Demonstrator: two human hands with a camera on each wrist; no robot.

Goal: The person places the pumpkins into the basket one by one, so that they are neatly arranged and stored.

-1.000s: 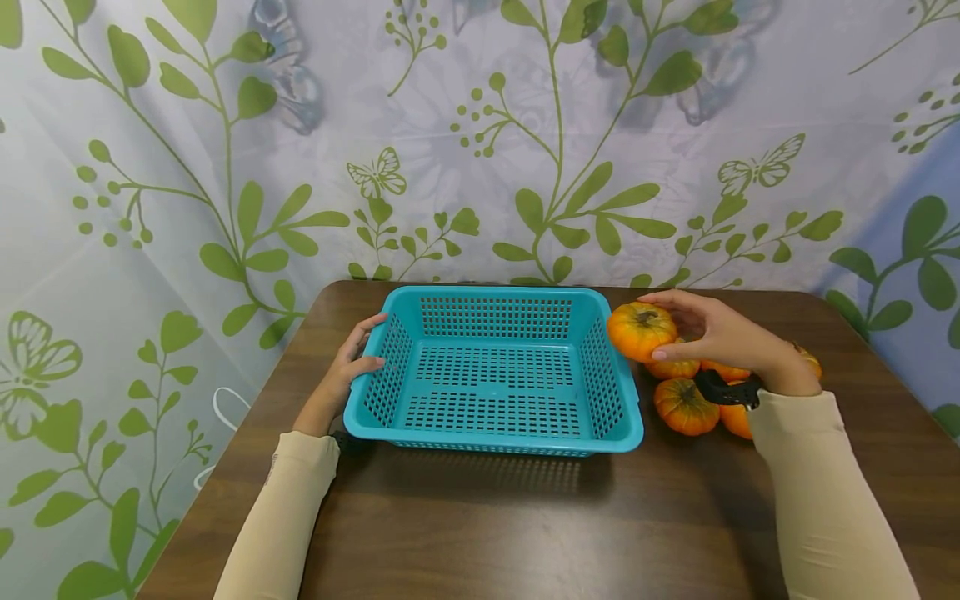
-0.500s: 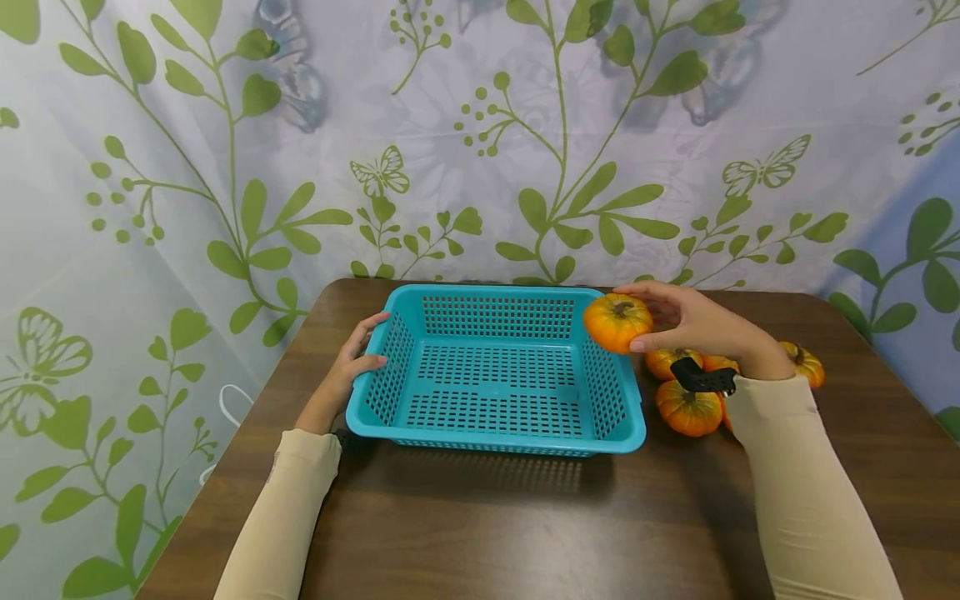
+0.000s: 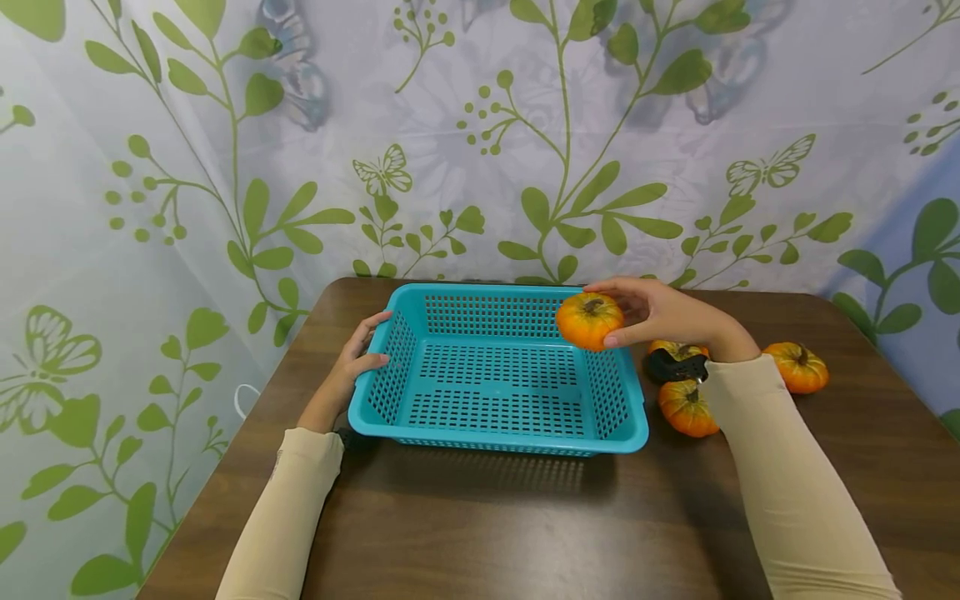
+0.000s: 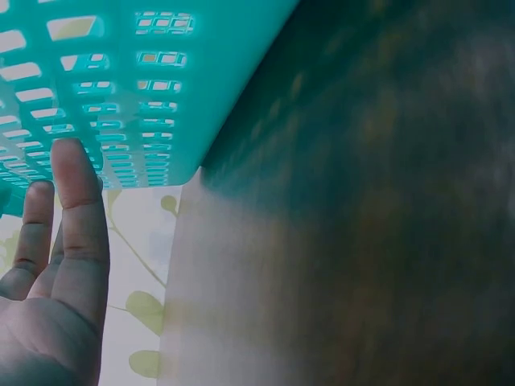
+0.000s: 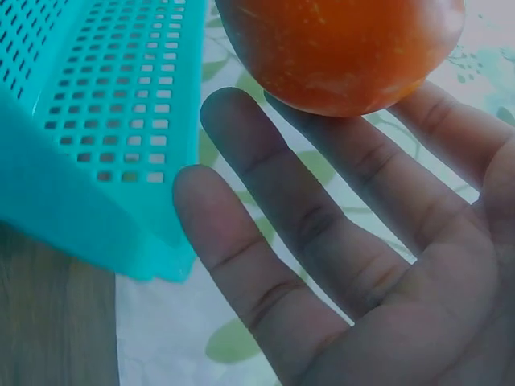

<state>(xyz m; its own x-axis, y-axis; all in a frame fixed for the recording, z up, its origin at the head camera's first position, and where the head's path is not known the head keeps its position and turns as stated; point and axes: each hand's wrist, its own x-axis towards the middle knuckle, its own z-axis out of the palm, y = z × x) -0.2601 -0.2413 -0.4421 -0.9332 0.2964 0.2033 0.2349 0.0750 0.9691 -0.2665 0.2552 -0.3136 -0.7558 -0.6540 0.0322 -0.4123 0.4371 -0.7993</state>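
Note:
A small orange pumpkin (image 3: 590, 321) is pinched between the thumb and fingers of my right hand (image 3: 660, 315), above the right end of a turquoise plastic basket (image 3: 495, 444). In the right wrist view, the pumpkin's smooth underside (image 5: 346, 56) shows at the fingertips, while two other fingers (image 5: 249, 145) extend below without touching it. My left hand (image 3: 351, 367) grips the basket's left rim, thumb and a fingertip over the edge. The left wrist view shows some of its fingers (image 4: 80, 209) extended along the basket's outer wall (image 4: 217, 48).
Right of the basket, more pumpkins (image 3: 687, 408) sit on the brown wooden table (image 3: 480, 533), partly hidden by my right wrist and sleeve. One pumpkin (image 3: 798, 367) lies farther right. A leaf-patterned cloth (image 3: 465, 167) hangs behind the table.
My right hand has carried the pumpkin left, from beside the basket's right rim to over its inside. My left hand stays on the left rim, and the basket has barely shifted.

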